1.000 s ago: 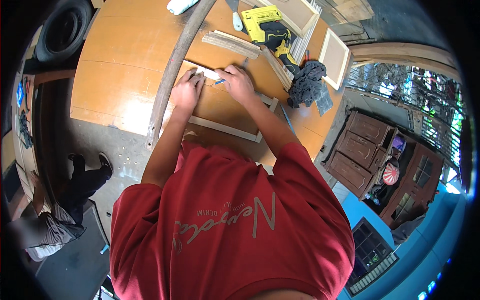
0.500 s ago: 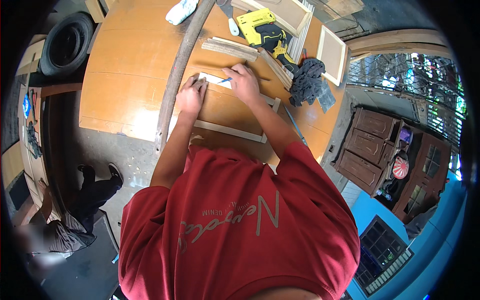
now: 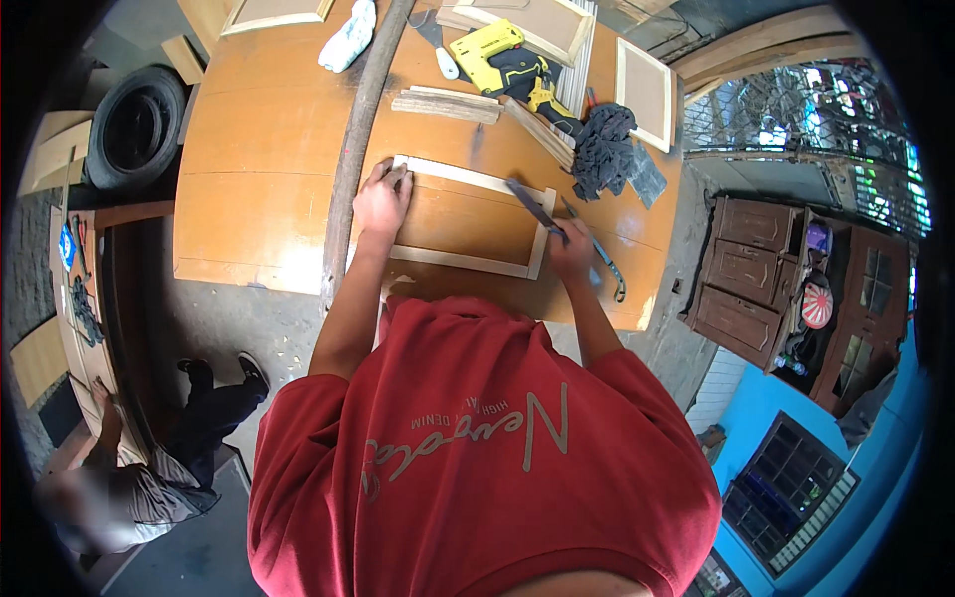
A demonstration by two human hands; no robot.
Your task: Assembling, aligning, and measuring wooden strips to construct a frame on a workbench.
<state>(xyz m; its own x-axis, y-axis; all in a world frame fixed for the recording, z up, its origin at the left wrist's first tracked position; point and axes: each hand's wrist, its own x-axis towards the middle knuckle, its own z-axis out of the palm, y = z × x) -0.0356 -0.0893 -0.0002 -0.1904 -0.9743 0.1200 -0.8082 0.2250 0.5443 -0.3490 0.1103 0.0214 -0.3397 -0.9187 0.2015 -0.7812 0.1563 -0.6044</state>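
Observation:
A pale wooden rectangular frame [image 3: 468,261] lies flat on the orange-brown table [image 3: 259,189]. My left hand [image 3: 383,199] presses down on the frame's far left corner, fingers spread over the wood. My right hand [image 3: 572,251] is at the frame's right end, closed around a slim dark hand tool [image 3: 532,206]. The tool's tip points up and left, across the frame's right rail. My red shirt hides the table's near edge below the frame.
A long dark pole [image 3: 353,159] crosses the table left of the frame. Behind it lie wood strips [image 3: 448,104], a yellow-black power tool [image 3: 507,65], a dark cloth [image 3: 602,149] and framed panels [image 3: 647,90]. A tyre [image 3: 134,124], a brown cabinet [image 3: 756,289] and a seated person [image 3: 149,478] surround the table.
My right hand has left the frame's far left corner and swung to the right end, now gripping the dark tool. My left hand stays on the corner.

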